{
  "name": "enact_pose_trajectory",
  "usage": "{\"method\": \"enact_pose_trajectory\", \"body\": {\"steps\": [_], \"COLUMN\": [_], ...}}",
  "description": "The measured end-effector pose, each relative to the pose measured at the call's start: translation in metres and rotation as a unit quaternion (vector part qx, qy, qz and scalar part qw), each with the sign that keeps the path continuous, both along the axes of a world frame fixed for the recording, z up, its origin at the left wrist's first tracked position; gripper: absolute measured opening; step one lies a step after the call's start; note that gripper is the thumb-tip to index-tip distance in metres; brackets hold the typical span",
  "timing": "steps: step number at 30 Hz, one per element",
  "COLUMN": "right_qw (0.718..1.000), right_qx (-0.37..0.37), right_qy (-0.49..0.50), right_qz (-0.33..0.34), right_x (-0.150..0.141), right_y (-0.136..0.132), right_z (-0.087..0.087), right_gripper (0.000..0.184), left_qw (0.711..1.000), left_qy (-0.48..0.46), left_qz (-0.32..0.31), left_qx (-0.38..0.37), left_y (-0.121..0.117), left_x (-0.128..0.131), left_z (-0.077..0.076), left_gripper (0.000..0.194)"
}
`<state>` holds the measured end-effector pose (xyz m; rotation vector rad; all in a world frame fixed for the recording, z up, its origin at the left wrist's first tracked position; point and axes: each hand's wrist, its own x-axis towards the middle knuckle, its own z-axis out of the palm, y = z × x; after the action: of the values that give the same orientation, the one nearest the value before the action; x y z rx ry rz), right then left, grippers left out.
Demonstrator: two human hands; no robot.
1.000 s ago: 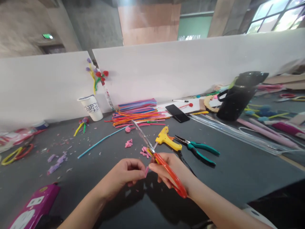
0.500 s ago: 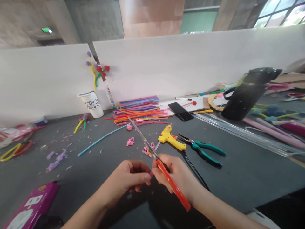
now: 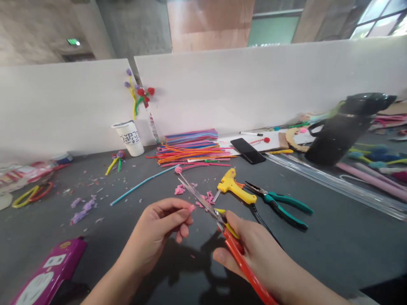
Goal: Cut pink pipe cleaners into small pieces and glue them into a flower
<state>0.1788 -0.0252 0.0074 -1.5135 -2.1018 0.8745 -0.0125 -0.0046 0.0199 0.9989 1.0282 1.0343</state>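
My left hand (image 3: pixel 159 228) pinches a small pink piece (image 3: pixel 191 208) between thumb and fingertips, low in the middle of the view. My right hand (image 3: pixel 257 252) grips red-handled scissors (image 3: pixel 222 231), and their metal blades point up and left, just beside the pink piece. Pink scraps (image 3: pixel 203 198) lie on the dark table (image 3: pixel 333 237) just beyond the blade tips.
A yellow glue gun (image 3: pixel 234 189) and teal-handled pliers (image 3: pixel 280 205) lie right of the scissors. A stack of colored pipe cleaners (image 3: pixel 190 150), a phone (image 3: pixel 247 150), a paper cup (image 3: pixel 130 138), a black jug (image 3: pixel 346 127), a blue stem (image 3: pixel 140 185) and a magenta box (image 3: pixel 47 271) surround them.
My right hand has drawn back toward me and to the right with the scissors, which lie flatter. My left hand has lifted slightly, and the pink piece shows more at its fingertips.
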Motion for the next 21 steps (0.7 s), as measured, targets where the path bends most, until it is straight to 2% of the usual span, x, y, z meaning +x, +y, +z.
{"method": "enact_pose_trajectory", "body": {"steps": [7,14,21], "right_qw": [0.989,0.989,0.990], "right_qx": [0.104,0.102,0.096], "right_qy": [-0.106,-0.105,-0.107], "right_qz": [-0.008,0.003,0.010], "right_x": [-0.0032,-0.0051,-0.0041], "right_y": [0.0006,-0.0009,-0.0015], "right_z": [-0.0106,-0.0069,-0.0096], "right_gripper": [0.034,0.032,0.033], "left_qw": [0.999,0.997,0.995], "left_qy": [-0.036,-0.005,0.029], "left_qz": [0.013,0.058,0.075], "left_qx": [0.006,0.041,0.053], "left_y": [-0.0017,-0.0024,-0.0027], "left_x": [-0.0027,-0.0054,-0.0051], "left_z": [-0.0007,0.0016,0.0037], "left_gripper": [0.009,0.002,0.004]}}
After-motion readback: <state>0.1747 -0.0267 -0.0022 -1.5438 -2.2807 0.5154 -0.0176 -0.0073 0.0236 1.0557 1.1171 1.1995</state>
